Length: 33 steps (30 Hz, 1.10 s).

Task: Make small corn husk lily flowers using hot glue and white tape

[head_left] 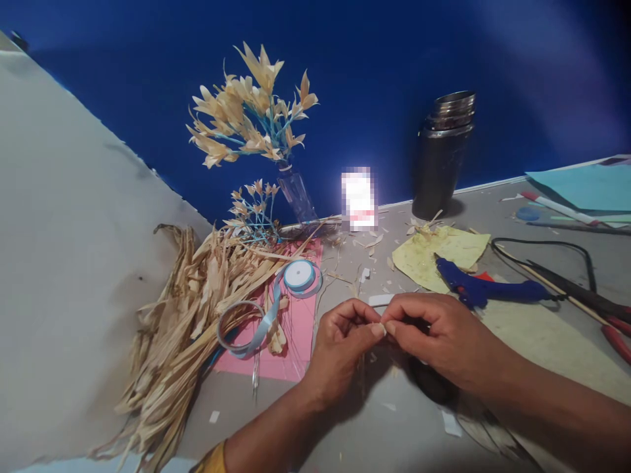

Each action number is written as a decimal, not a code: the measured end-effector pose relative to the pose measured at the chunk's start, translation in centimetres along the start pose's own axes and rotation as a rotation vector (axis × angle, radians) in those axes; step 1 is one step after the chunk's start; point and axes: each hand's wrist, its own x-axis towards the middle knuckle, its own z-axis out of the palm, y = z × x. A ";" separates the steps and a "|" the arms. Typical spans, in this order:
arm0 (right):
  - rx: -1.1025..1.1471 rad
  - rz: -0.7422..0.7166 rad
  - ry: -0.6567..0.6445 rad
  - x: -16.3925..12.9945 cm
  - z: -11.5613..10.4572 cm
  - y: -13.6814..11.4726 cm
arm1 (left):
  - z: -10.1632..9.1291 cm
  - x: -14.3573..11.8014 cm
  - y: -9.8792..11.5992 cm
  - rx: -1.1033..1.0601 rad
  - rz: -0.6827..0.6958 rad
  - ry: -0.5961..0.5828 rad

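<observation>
My left hand point(346, 345) and my right hand point(438, 332) meet fingertip to fingertip above the table. Both are closed in a pinch, and whatever sits between the fingers is too small or too hidden to name. Just behind the fingers lies a white strip point(380, 300). To the left, a spool of light blue ribbon point(299, 276) and a roll of tape point(223, 332) rest on a pink sheet point(300, 345). A blue glue gun point(497, 287) lies beyond my right hand, partly over a yellow leaf-shaped piece point(419, 259).
Dried husks point(172, 348) are heaped at left. Against the blue wall stand a clear bottle point(296, 194) holding husk flowers point(246, 105), a bright blurred rectangle point(359, 197) and a dark flask point(440, 164). A red-handled tool point(616, 341) and a black cord point(557, 241) lie at right.
</observation>
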 end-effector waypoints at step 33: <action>0.114 0.087 -0.045 0.1 -0.2 -0.2 | 0.0 0.6 0.5 -0.141 -0.051 -0.068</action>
